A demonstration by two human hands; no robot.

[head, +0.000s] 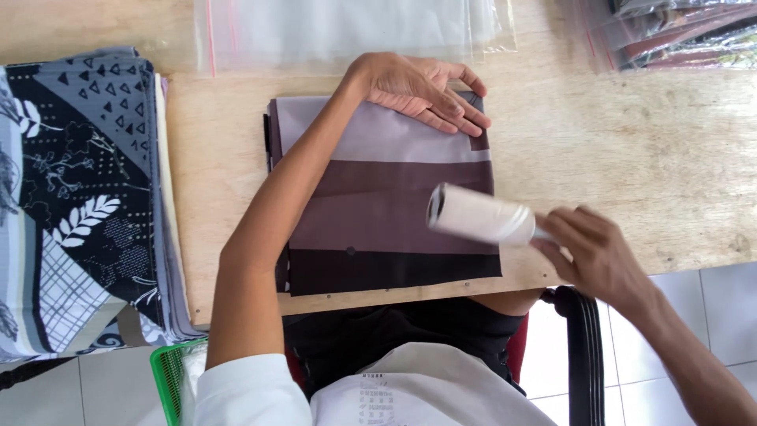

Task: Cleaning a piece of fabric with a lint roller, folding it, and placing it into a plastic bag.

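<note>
Seen from above, a person sits at a pale wooden bench (631, 158), both bare arms reaching over it. Nearest the body, the right hand (595, 256) is closed around the handle of a white lint roller (481, 214), whose blurred drum hovers over the cloth just left of that hand. The roller looks light and rigid, best held by its slim handle, not the sticky drum. Under it lies a folded fabric piece (386, 213) in bands of pale lilac, plum brown and near black, flat on the bench between the two hands. It seems soft, thin and light, likely to slide or wrinkle, so pressing a palm flat on it suits better than pinching. Further off, the left hand (422, 91) rests open, fingers spread, on the fabric's far edge. Beyond that hand lie clear plastic bags (347, 31). Far left of it sits a stack of patterned grey and black fabrics (79, 197).
</note>
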